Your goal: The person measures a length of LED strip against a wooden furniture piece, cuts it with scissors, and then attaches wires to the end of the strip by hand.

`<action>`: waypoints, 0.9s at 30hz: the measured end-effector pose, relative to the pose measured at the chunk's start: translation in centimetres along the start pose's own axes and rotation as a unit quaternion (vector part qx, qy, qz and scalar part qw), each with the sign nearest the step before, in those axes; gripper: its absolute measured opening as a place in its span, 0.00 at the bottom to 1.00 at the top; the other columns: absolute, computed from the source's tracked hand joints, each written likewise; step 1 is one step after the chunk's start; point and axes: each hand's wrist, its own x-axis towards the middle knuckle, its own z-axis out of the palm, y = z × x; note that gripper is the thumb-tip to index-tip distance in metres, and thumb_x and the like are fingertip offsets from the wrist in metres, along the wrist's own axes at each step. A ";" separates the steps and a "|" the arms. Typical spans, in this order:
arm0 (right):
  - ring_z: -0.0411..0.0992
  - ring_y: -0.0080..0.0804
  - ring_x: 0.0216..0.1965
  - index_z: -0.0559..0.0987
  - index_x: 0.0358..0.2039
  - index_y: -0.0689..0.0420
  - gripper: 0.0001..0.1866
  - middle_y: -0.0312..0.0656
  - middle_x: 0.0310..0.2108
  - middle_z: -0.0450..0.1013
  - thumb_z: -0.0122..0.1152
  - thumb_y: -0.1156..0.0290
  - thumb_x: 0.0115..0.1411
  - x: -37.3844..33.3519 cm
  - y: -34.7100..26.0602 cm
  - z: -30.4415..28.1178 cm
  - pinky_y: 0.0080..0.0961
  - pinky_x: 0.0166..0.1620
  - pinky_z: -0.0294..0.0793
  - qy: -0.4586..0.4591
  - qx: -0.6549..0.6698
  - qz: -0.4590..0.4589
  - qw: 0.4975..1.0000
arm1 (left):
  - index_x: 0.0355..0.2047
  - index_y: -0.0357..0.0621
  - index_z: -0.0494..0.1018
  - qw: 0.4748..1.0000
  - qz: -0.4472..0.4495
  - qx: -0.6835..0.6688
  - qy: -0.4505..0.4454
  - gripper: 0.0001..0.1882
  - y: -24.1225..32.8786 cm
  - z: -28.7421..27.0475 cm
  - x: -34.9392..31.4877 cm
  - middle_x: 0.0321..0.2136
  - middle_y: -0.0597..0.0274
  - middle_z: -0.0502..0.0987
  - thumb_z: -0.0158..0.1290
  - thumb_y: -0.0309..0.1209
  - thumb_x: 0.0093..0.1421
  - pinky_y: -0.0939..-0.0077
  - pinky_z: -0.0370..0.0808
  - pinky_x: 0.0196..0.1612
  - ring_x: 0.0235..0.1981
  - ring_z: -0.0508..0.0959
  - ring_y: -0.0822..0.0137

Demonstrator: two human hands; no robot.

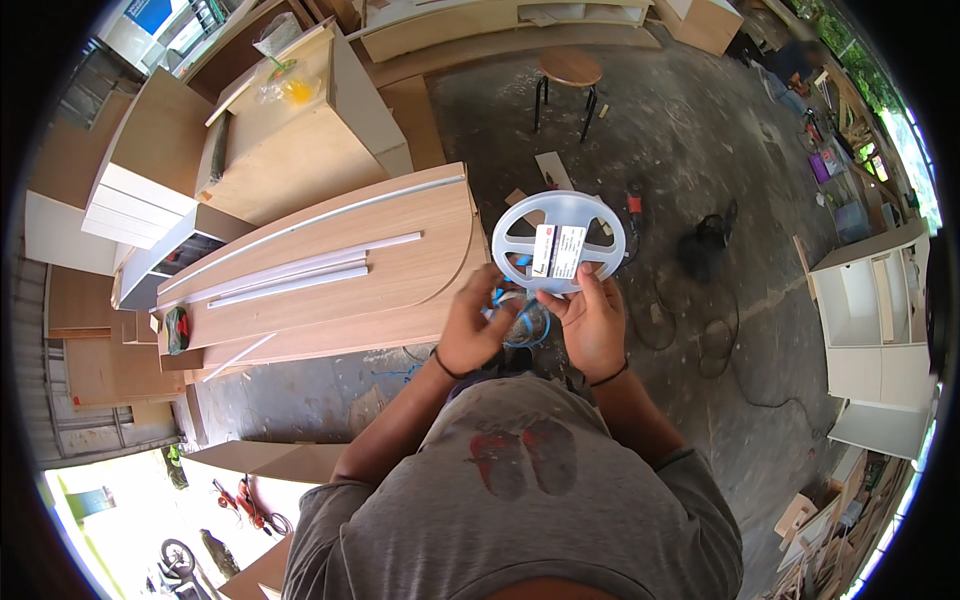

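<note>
white plastic reel (558, 241) | spoked, labelled face up | held in front of chest | blue cord (524, 325) looped below

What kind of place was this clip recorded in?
Most likely a furniture or cabinet workshop: long wood-grain laminated boards, unfinished white cabinet carcasses and a round wooden stool stand on a dusty concrete floor.

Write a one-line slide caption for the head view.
Both hands, left hand and right hand, hold a white spool beside wooden panels.

Both hands raised together, left hand (473, 325) and right hand (592, 322) curled.
</note>
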 end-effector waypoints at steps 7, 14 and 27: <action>0.67 0.22 0.41 0.72 0.43 0.63 0.13 0.39 0.40 0.72 0.54 0.69 0.61 -0.6 0.6 -0.3 0.23 0.45 0.66 -0.012 -0.285 -0.074 0.955 | 0.55 0.36 0.59 0.969 -0.034 -0.243 -0.018 0.24 -2.0 2.6 -0.3 0.41 0.58 0.73 0.48 0.23 0.58 0.79 0.67 0.36 0.37 0.71 0.72; 0.59 0.39 0.57 0.69 0.47 0.63 0.21 0.52 0.55 0.61 0.60 0.70 0.53 1.4 -3.3 -2.9 0.35 0.58 0.56 -0.226 -0.314 -0.300 0.872 | 0.49 0.34 0.64 0.925 -0.165 -0.284 -0.193 0.18 -2.8 -1.1 -0.6 0.27 0.67 0.68 0.42 0.32 0.62 0.82 0.63 0.33 0.28 0.65 0.75; 0.66 0.44 0.51 0.77 0.38 0.60 0.14 0.43 0.42 0.73 0.60 0.77 0.48 2.1 -7.9 -2.9 0.36 0.53 0.65 -0.335 -0.551 -0.202 0.737 | 0.40 0.39 0.76 0.898 -0.235 -0.139 -0.346 0.21 -0.9 -2.5 -1.4 0.18 0.73 0.67 0.43 0.44 0.64 0.87 0.56 0.20 0.18 0.61 0.82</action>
